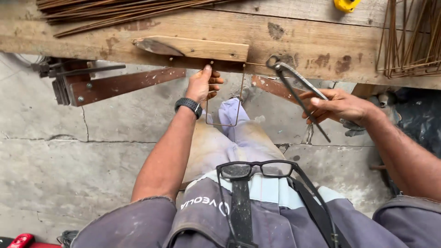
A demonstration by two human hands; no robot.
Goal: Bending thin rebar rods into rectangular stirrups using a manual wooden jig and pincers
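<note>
Left hand (202, 86): near the centre of the view, just toward 11 o'clock, fingers curled shut round one side of a bent wire stirrup (223, 103), thumb pointing up against the bench edge; a dark wristwatch (189, 105) sits on the wrist.
Right hand (338, 106): at about 3 o'clock of the left hand, well apart from it, closed round the handles of a pair of metal pincers (296, 94).
Bent wire stirrup: a thin rusty rod bent into a squared U, open end up — its two upright legs reach the underside of the wooden block (195, 47) and its closed bottom hangs over the person's trouser leg (239, 133). The left leg passes through the left hand's grip; the right leg stands free.
Metal pincers: held slanted, head toward 11 o'clock at the bench edge, handles running down toward 5 o'clock past the palm. Whether the head grips anything I cannot tell.
Workbench (294, 41): worn, stained planks across the top of the view, at 12 o'clock of both hands.
Wooden block: a pale, tapered piece lying on the bench edge, directly above the left hand.
Rod bundle (115, 11): long rusty rods lying on the bench at 11 o'clock.
Finished stirrups (411, 39): a stack of bent rods at 2 o'clock on the bench.
Yellow object (346, 4): at the top edge, about 1 o'clock — too cropped to identify.
Spectacles (257, 170): dark-framed, hanging at the person's chest at 6 o'clock.
Floor (69, 151): cracked grey concrete below the bench.
</note>
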